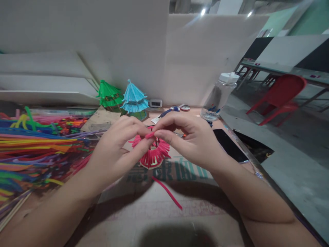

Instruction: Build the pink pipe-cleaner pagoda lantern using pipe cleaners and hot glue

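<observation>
My left hand (118,144) and my right hand (190,140) meet over the middle of the table, fingers pinched together on a pink pipe-cleaner craft (154,156) shaped like a small fringed roof. A loose pink pipe-cleaner tail (168,193) trails from it down toward me. Both thumbs and forefingers press on the top of the pink piece. Behind the hands stand a finished green pipe-cleaner pagoda (110,94) and a blue one (134,97).
A big heap of coloured pipe cleaners (33,144) covers the left of the table. A clear plastic bottle (218,97) stands at the back right, a black phone (228,144) lies near the right edge. Cardboard (164,202) lies under the work. Red chairs (280,96) stand beyond.
</observation>
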Action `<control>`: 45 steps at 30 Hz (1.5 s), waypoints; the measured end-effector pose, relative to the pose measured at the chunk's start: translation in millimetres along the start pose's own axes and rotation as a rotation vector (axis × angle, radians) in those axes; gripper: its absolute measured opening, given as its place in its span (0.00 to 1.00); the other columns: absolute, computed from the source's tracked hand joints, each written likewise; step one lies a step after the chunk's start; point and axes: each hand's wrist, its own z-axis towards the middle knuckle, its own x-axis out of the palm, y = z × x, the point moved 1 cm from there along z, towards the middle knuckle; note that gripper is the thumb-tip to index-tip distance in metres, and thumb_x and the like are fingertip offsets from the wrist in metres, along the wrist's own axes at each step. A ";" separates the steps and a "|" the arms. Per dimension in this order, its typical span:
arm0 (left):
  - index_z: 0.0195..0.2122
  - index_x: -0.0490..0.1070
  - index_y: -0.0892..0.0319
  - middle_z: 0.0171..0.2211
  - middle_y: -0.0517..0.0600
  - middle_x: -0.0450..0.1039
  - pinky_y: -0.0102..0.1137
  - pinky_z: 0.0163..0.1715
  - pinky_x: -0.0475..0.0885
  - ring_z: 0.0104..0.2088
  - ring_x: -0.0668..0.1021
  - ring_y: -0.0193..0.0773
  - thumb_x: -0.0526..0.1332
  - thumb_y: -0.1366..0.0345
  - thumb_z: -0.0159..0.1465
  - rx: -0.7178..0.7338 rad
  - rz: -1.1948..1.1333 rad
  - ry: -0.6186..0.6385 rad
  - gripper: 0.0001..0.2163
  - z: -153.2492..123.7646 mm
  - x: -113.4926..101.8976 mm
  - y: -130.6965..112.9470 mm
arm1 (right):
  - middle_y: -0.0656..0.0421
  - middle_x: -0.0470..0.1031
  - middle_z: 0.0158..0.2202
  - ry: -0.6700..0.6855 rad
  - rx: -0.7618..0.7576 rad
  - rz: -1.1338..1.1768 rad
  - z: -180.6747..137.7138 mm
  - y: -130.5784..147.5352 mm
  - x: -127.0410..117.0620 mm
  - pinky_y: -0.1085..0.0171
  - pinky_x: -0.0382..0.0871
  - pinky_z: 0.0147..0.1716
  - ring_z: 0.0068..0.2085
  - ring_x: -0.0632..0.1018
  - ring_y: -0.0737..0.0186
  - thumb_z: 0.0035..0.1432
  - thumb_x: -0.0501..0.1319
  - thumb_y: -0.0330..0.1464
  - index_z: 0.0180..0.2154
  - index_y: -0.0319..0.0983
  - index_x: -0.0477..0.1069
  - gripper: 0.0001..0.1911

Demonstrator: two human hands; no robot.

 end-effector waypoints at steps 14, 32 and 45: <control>0.34 0.74 0.57 0.34 0.47 0.74 0.35 0.41 0.68 0.37 0.75 0.37 0.58 0.69 0.69 0.021 0.073 -0.014 0.07 -0.6 -2.1 -1.7 | 0.59 0.81 0.36 0.049 -0.051 -0.087 0.0 -8.0 -0.1 0.68 0.70 0.34 0.34 0.77 0.68 0.62 0.65 0.26 0.38 0.36 0.77 0.02; 0.54 0.74 0.55 0.49 0.52 0.77 0.35 0.49 0.70 0.49 0.77 0.43 0.57 0.64 0.71 -0.071 0.138 0.195 0.13 3.3 -21.1 33.5 | 0.58 0.78 0.36 0.207 0.027 -0.196 4.3 -34.4 1.5 0.64 0.67 0.38 0.39 0.76 0.63 0.62 0.63 0.23 0.34 0.38 0.76 0.05; 0.42 0.78 0.54 0.53 0.51 0.71 0.39 0.55 0.67 0.55 0.73 0.44 0.63 0.59 0.67 -0.064 -0.010 0.405 0.07 3.5 0.0 43.2 | 0.61 0.78 0.31 0.232 0.147 -0.121 3.5 -40.4 14.3 0.65 0.64 0.34 0.34 0.74 0.65 0.59 0.65 0.24 0.32 0.38 0.76 0.04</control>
